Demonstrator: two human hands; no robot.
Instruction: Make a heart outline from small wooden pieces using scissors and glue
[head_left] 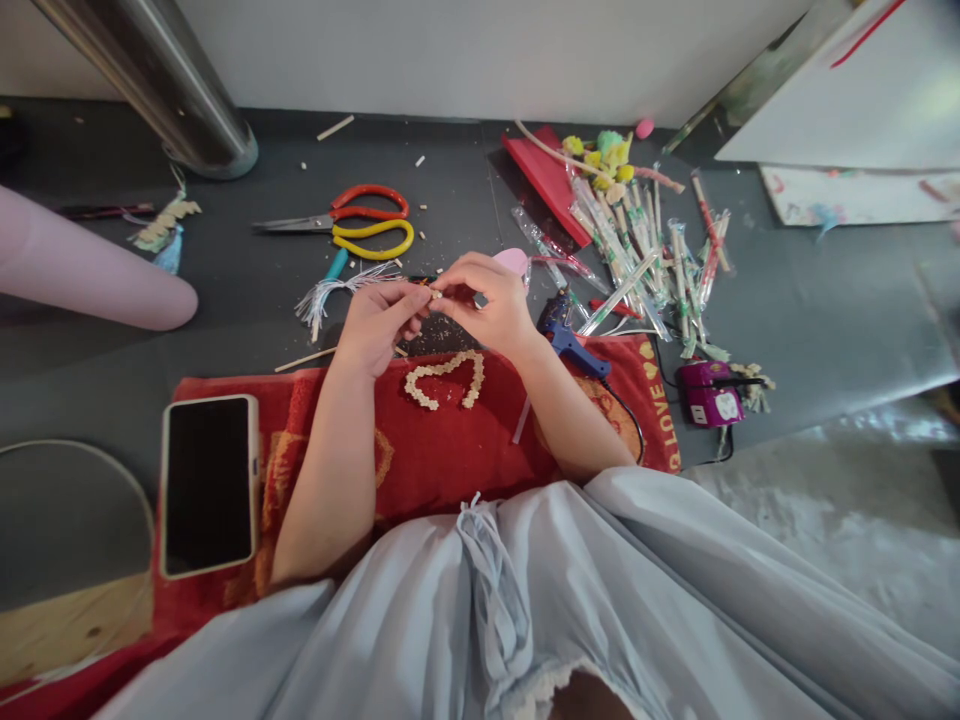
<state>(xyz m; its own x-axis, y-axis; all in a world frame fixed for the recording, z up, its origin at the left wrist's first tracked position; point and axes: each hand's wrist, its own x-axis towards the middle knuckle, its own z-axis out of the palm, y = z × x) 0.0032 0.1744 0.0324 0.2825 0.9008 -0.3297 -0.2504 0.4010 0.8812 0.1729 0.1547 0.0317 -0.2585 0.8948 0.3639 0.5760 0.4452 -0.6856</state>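
Observation:
My left hand [381,318] and my right hand [489,302] meet over the far edge of the red towel [450,468]. Both pinch a small pale beige piece [435,294] between their fingertips; its exact kind is too small to tell. Just below them, a curved beige chain of small pieces [445,367] lies on the towel in a rough open heart shape. Scissors [367,222] with one red and one yellow handle lie beyond my left hand, beside a white-and-blue tassel [341,287]. A blue glue gun [571,345] rests to the right of my right hand.
A phone [210,485] lies on the towel's left end. Wrapped sticks [626,250] and a red packet [551,180] pile up at the back right. A purple power block [711,393] with cords sits right. A metal post [161,80] and pink rounded object [97,260] stand left.

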